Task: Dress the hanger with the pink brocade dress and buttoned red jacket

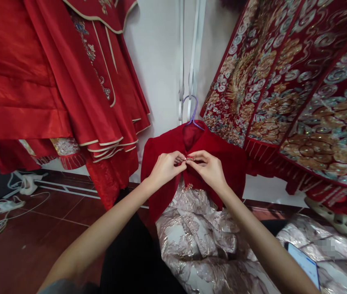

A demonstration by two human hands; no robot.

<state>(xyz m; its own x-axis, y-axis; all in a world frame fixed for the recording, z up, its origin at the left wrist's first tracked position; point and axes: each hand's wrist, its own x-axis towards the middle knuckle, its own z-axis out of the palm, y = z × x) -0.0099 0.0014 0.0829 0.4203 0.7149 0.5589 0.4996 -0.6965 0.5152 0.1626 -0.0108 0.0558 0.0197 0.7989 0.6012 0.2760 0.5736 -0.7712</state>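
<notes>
A dark red short jacket point(228, 163) hangs on a purple hanger point(194, 110) against the white wall, over a pale pink and silver brocade skirt point(198, 232). My left hand point(164, 166) and my right hand point(208, 166) meet at the jacket's front opening just below the collar. Both pinch the two front edges together at a small fastening, fingertips touching. What sits between the fingers is too small to make out.
Red satin robes with gold trim point(53, 81) hang at the left. Heavily embroidered red panels point(298, 90) hang at the right. White straps point(191, 53) run down the wall. White cables point(4, 208) lie on the brown tiled floor. A phone point(304, 263) rests on brocade at the lower right.
</notes>
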